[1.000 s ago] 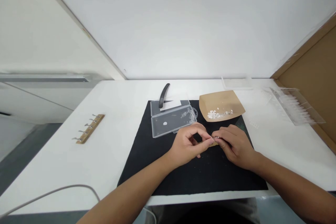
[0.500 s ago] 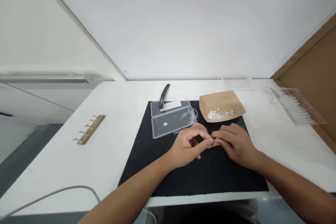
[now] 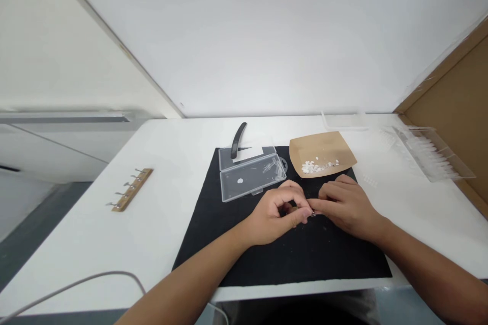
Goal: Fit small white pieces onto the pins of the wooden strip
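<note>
Right of lower centre, my left hand (image 3: 280,213) apparently pinches and adjusts a tiny metallic piece (image 3: 313,214); my right hand (image 3: 348,208)'s grip is hidden; steadiness seems needed next.

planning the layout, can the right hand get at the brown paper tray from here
Probably yes: the brown paper tray sits just beyond the right hand, with only black mat showing between them. That hand's fingertips are at a small shiny piece, though, so they may need freeing first.

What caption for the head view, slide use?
Left hand and right hand close together at a small shiny piece over a black mat, near an open clear case and a brown tray.
</note>
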`<state>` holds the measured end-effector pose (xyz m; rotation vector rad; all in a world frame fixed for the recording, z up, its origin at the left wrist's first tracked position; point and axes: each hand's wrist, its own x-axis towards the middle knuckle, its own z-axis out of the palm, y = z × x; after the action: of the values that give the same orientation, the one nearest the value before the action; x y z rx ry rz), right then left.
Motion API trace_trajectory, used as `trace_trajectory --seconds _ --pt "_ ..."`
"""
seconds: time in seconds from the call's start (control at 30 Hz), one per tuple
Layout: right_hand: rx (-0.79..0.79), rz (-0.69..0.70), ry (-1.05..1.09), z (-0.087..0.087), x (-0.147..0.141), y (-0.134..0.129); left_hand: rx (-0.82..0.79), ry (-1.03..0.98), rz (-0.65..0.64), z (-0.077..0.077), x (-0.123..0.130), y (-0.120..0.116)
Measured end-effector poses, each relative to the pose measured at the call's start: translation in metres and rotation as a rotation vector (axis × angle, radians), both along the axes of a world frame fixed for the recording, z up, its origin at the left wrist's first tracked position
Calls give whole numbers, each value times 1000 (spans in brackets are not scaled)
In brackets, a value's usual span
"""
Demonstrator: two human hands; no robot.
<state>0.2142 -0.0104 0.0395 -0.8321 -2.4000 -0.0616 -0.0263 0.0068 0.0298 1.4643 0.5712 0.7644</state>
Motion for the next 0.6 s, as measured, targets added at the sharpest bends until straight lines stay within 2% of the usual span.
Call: trace_trajectory --seconds 0.2,0.27,0.33,0.4,0.47,0.6 --pt "23 23 19 3 -2 0 -131 -35 -12 2 2 1" --pt "27 24 23 3 -2 -1 -138 -45 22 0 3 1" --pt "20 23 27 2 -2 -1 -89 -22 114 -2 4 2" --pt "7 25 27 2 -2 -1 30 57 261 -5 5 5" --pt "-11 30 27 1 -2 -1 224 157 403 -7 5 10" --pt "-31 37 22 0 -3 -2 650 261 500 -8 6 22"
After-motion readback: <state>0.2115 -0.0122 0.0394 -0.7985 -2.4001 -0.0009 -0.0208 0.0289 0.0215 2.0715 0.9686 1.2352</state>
